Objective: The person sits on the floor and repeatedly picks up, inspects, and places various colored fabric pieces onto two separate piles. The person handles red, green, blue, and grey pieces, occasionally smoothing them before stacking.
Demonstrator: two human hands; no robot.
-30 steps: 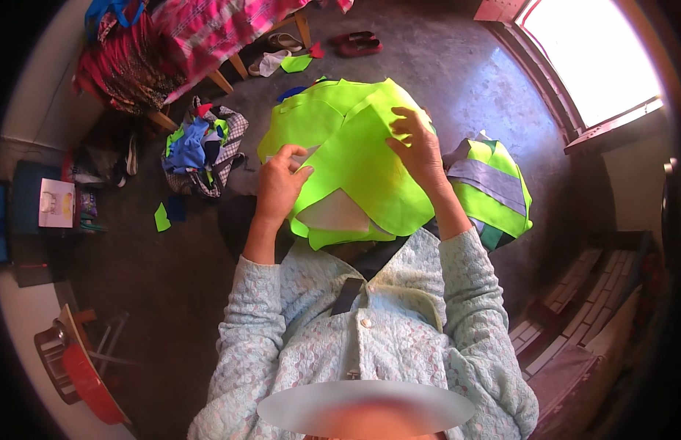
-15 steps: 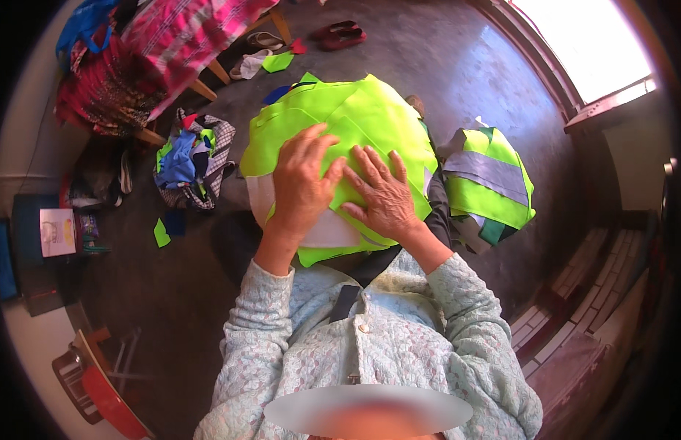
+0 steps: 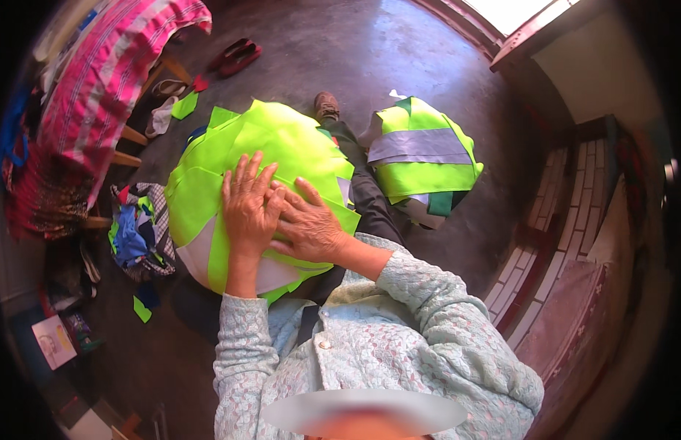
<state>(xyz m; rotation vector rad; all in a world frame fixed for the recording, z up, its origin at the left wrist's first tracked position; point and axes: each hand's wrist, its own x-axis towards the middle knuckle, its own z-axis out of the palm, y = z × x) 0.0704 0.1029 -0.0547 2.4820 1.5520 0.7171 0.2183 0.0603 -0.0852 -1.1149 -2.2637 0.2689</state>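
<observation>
A large heap of bright yellow-green fabric pieces (image 3: 274, 147) bulges up in front of my lap, with a few whitish pieces among them. My left hand (image 3: 249, 209) lies flat on top of it, fingers stretched upward. Beside it, my right hand (image 3: 309, 226) rests on the cloth with its fingers spread, their tips meeting the side of the left hand. Neither hand grips anything. What the heap stands on is hidden beneath the cloth. To the right of my outstretched leg (image 3: 366, 187) sits a second yellow-green bundle (image 3: 421, 170) with a grey band and dark green parts.
At left, a checked cloth (image 3: 158, 209) holds blue and green scraps; a green scrap (image 3: 141, 309) lies near it. Dark red shoes (image 3: 235, 57) stand on the floor at the back. A pink plaid cloth (image 3: 113, 81) drapes over wooden furniture. White-tiled steps or ledges (image 3: 568, 227) are at right.
The whole view has swung rightward, so everything appears farther left. My hands have come closer together on the heap, the right one now against the left.
</observation>
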